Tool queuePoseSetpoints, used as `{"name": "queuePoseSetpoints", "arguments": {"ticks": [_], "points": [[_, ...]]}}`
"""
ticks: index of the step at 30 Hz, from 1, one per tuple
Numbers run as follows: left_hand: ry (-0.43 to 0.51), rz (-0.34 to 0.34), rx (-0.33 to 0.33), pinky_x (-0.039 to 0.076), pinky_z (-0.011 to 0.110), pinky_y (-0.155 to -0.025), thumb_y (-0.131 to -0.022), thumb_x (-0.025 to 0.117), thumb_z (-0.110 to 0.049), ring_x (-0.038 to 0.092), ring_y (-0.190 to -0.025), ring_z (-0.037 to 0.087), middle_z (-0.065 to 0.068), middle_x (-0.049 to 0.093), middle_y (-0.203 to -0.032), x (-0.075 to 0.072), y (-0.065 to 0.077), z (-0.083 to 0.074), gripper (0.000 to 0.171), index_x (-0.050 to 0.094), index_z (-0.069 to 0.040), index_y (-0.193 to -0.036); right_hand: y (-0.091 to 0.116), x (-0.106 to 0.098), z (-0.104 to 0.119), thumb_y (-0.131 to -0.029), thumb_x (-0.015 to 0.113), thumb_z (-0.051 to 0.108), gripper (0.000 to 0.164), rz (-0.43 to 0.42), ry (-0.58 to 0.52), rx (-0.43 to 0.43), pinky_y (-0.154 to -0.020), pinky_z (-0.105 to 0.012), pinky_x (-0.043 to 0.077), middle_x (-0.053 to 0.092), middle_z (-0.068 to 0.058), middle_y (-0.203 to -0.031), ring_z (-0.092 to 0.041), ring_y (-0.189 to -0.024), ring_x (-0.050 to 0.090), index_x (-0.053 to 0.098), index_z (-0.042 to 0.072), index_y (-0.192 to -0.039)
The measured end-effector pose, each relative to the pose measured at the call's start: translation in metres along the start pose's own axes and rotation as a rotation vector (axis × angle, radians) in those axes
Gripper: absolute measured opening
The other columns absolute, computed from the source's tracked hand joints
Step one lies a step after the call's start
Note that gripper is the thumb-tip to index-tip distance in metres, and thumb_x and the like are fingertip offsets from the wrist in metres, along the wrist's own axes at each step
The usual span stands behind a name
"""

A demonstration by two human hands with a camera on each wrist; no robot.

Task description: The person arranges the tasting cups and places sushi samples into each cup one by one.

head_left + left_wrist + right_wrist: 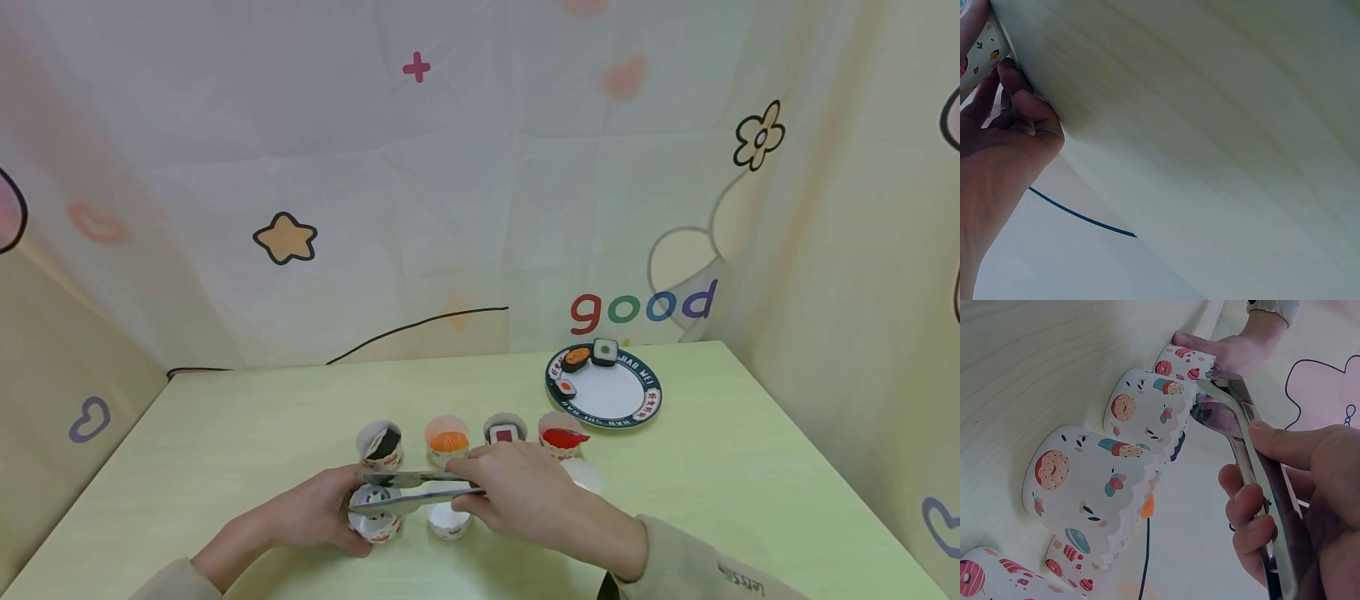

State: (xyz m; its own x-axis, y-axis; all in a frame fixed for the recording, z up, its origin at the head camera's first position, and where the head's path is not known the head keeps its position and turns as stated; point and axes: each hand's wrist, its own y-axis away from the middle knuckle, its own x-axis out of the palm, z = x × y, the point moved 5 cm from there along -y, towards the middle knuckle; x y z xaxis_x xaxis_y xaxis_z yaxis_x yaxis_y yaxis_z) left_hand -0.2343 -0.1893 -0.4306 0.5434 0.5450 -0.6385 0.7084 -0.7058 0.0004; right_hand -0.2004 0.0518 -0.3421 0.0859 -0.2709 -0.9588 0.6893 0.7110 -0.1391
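My right hand (528, 492) grips a pair of metal tongs (1244, 434) that point left, their arms apart. The tips of the tongs reach over a printed paper baking cup (384, 533) at the front left. In that cup lies a small white piece with dark marks (377, 495), partly covered by the tongs in the head view. My left hand (322, 508) holds the same cup from its left side, thumb at the front. In the left wrist view, the curled fingers (1019, 103) lie close to the table beside the cup's printed wall.
Behind stand cups with a black piece (386, 444), an orange piece (448, 442), a sushi roll (503, 433) and a red piece (564, 437). A white cup (450, 523) is right of the held one. Sushi pieces (576, 359) sit on a round plate (611, 404) at back right.
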Motion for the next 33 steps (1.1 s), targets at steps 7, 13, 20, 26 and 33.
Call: {"name": "queuePoseSetpoints", "arguments": {"ticks": [7,13,20,26,33], "points": [[0.014,0.001,0.001,0.043,0.028,-0.103,-0.073,0.094,-0.016,0.059,-0.116,0.013,-0.005,0.066,-0.126,-0.001,0.000,0.000,0.072,0.059,-0.012,-0.136,0.000,-0.001,-0.001,-0.092,0.080,0.028,0.030,0.003,-0.009,0.006,-0.057,-0.020,0.042,0.073,0.005,-0.099,-0.006,-0.070,0.052,0.075,0.017,-0.119],[0.015,0.000,-0.025,0.043,0.028,-0.103,-0.072,0.094,-0.016,0.058,-0.116,0.013,-0.005,0.066,-0.127,-0.002,0.000,0.000,0.071,0.060,-0.011,-0.135,0.002,-0.002,-0.002,-0.092,0.080,0.029,0.030,-0.026,0.011,-0.003,-0.054,-0.021,0.040,0.073,0.006,-0.099,-0.005,-0.069,0.052,0.075,0.018,-0.119],[-0.046,-0.026,-0.004,0.045,0.030,-0.099,-0.071,0.095,-0.015,0.059,-0.110,0.011,-0.007,0.065,-0.122,-0.001,0.000,-0.003,0.069,0.061,-0.014,-0.132,0.004,-0.005,-0.005,-0.091,0.080,0.031,0.035,-0.021,0.009,0.009,-0.055,-0.021,0.040,0.070,0.008,-0.091,-0.005,-0.066,0.050,0.074,0.019,-0.124],[-0.046,-0.034,0.001,0.046,0.029,-0.097,-0.070,0.095,-0.013,0.059,-0.105,0.010,-0.008,0.065,-0.116,-0.001,0.000,-0.003,0.066,0.062,-0.014,-0.127,0.006,-0.007,-0.008,-0.092,0.079,0.031,0.038,-0.010,0.003,0.036,-0.055,-0.021,0.041,0.068,0.007,-0.089,-0.007,-0.066,0.050,0.073,0.018,-0.127],[-0.083,-0.037,0.010,0.046,0.030,-0.095,-0.070,0.095,-0.015,0.058,-0.103,0.010,-0.009,0.063,-0.111,-0.002,0.001,-0.002,0.062,0.062,-0.015,-0.123,0.010,-0.011,-0.012,-0.092,0.079,0.032,0.037,-0.005,-0.023,0.044,-0.056,-0.021,0.043,0.067,0.008,-0.087,-0.005,-0.069,0.053,0.074,0.015,-0.125]]}}
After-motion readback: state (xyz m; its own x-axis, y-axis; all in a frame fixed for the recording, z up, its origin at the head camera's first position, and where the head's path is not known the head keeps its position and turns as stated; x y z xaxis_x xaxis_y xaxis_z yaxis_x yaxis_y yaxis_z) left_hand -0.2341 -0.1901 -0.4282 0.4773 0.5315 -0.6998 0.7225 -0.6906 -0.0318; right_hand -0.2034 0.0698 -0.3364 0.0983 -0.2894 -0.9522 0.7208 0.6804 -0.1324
